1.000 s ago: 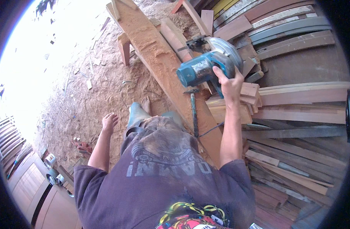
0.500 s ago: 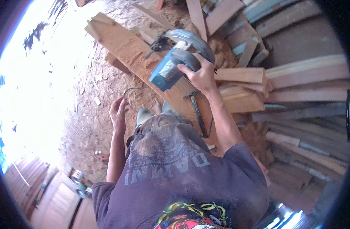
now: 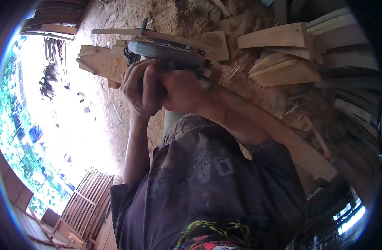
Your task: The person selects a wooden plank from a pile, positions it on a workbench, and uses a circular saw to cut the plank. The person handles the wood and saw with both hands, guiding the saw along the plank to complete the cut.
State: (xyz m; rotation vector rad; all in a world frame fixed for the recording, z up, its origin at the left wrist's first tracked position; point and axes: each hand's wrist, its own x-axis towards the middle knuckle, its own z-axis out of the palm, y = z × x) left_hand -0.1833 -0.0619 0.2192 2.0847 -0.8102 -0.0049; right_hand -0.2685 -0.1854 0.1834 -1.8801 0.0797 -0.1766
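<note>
A circular saw with a grey blade guard is in front of me, over the far part of a long wooden plank. My right hand is closed round its rear handle. Beside it, my left hand wraps its fingers over the saw's body. The two hands touch or nearly touch, and they hide most of the motor housing. Just beyond the saw lies a thin curved strip of wood. Whether the blade is in the wood cannot be seen.
Cut timber pieces are stacked to the right, with longer boards behind them. Sawdust covers the ground ahead. A slatted wooden frame stands at lower left. A reddish stick lies by the plank's near end.
My left hand has moved from free air at the left onto the saw. The saw has shifted left and turned, and my right arm now reaches across. The view has swung round too.
</note>
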